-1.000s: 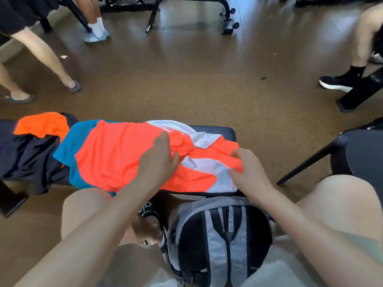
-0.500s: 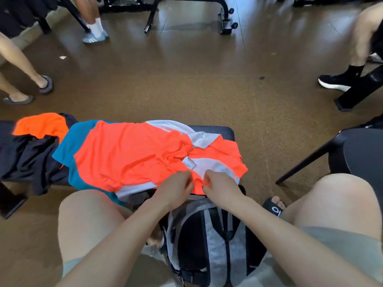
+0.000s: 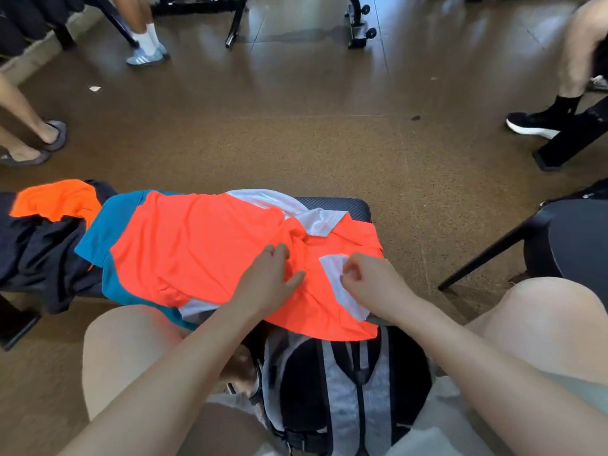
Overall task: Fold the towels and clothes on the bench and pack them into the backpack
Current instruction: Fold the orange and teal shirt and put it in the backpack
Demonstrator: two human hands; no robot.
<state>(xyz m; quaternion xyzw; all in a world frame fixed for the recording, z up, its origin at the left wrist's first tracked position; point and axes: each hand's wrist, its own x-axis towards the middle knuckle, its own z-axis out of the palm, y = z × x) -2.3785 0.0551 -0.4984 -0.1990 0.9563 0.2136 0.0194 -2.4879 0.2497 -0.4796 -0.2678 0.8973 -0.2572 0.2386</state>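
Note:
An orange shirt [image 3: 204, 245] with white panels lies spread across the black bench [image 3: 335, 205]. Its near edge hangs over the top of the grey and black backpack [image 3: 329, 390], which stands between my knees. My left hand [image 3: 266, 284] presses flat on the middle of the shirt with its fingers spread. My right hand [image 3: 371, 284] has its fingers curled and pinches the fabric at a white panel [image 3: 332, 268]. A teal cloth [image 3: 98, 232] lies under the shirt's left end. Further left is a black garment [image 3: 36, 258] with an orange piece [image 3: 56, 199] on it.
A black chair [image 3: 566, 238] stands to the right of the bench. Other people's legs and shoes are on the brown floor at the left [image 3: 49, 136], back left [image 3: 144, 54] and right [image 3: 533, 123]. Gym equipment frames [image 3: 358, 31] stand at the back.
The shirt's near part has been drawn toward me and now drapes over the backpack top. My left hand moved up onto the shirt and flattened; my right hand shifted right to the white panel.

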